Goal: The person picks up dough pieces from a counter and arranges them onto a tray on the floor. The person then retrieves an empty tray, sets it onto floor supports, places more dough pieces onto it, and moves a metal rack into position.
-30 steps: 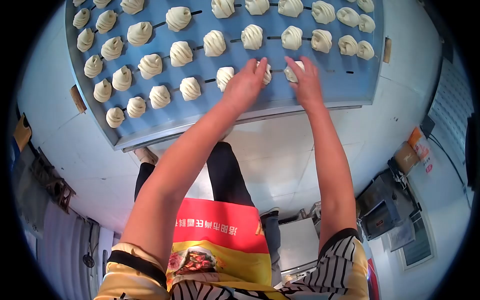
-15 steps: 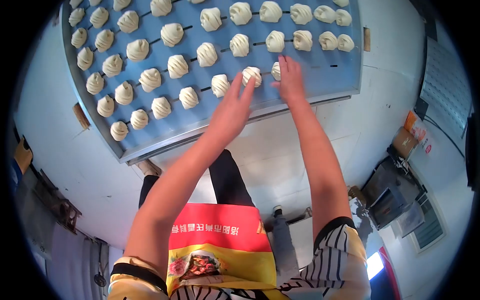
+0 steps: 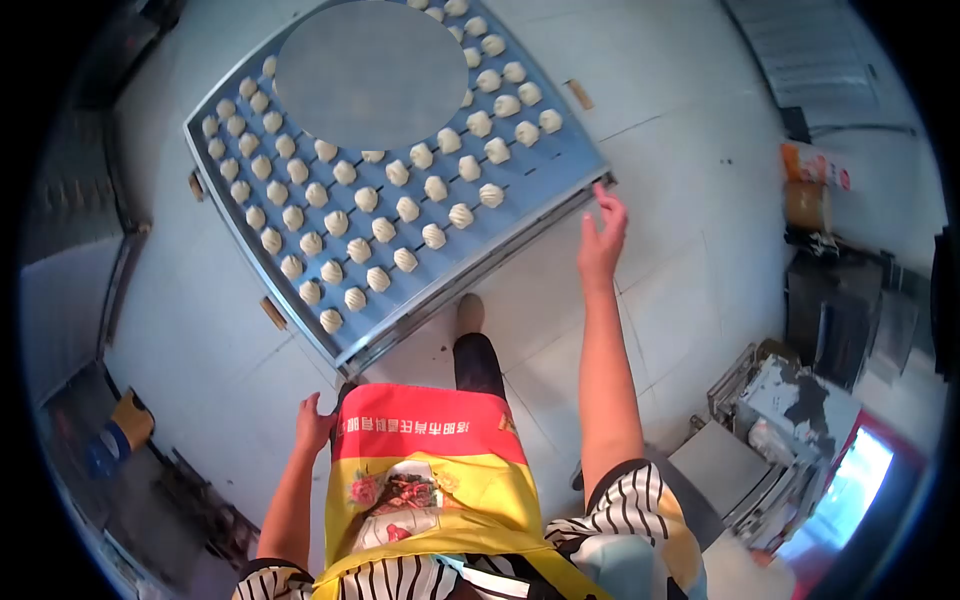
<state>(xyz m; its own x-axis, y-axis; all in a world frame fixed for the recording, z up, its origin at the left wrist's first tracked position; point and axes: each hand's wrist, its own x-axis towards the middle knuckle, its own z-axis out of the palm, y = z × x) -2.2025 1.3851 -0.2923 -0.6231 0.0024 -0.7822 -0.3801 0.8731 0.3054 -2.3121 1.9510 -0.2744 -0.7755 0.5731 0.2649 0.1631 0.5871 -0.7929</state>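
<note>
Rows of pale, pleated dough buns (image 3: 435, 187) sit on a big blue tray (image 3: 530, 200) with a metal rim. At the tray's near right corner is my right hand (image 3: 603, 240), fingers apart and nothing held. A fingertip reaches the rim there; whether it touches, I cannot tell. My left hand (image 3: 315, 422) hangs low beside the red and yellow apron (image 3: 430, 420), below the tray's near left corner, loosely open with no object visible in it. A smooth grey oval (image 3: 370, 75) hides part of the far side of the tray and some buns.
Wooden handles (image 3: 273, 312) stick out from the tray's sides. Light tiles (image 3: 660, 260) cover the floor, and a shoe (image 3: 470, 313) stands by the tray's near edge. Boxes (image 3: 808, 205) and dark equipment (image 3: 850, 310) line the right; a yellow and blue object (image 3: 120, 432) is at left.
Both hands have left the near row of buns. My right hand moved to the tray's corner and my left dropped to the apron. The view now shows the tray smaller and turned.
</note>
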